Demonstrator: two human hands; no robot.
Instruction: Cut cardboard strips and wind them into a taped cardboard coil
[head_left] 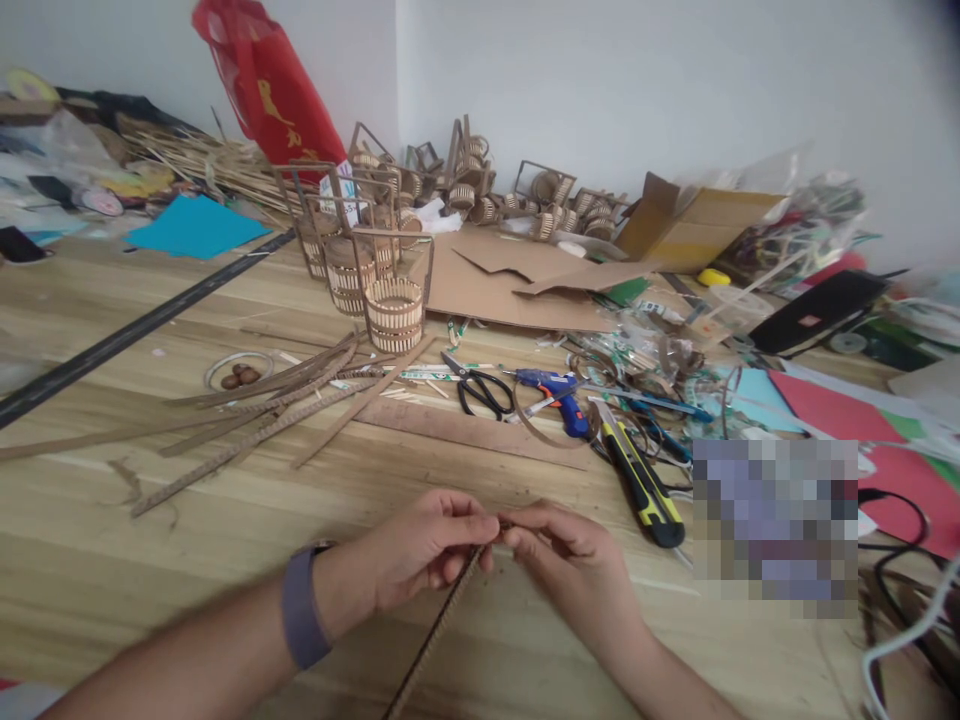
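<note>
A thin braided brown strip (437,632) slants up from the bottom edge to my fingertips. My left hand (420,550), with a watch band (301,605) on its wrist, pinches the strip close to its upper end. Thumb and forefinger of my right hand (585,565) are pressed together on the end of the same strip, right beside the left fingertips. The fingers partly hide that end. Beyond the hands lie a utility knife (639,480), a blue glue gun (559,395), black-handled scissors (484,387) and a flat brown strip (472,430).
Several small slatted baskets with tall handles (395,310) stand behind loose brown strips (247,435). Cardboard (517,290), a red bag (270,85) and more baskets (551,195) sit at the back. Coloured paper (832,405) and cables (911,630) lie on the right.
</note>
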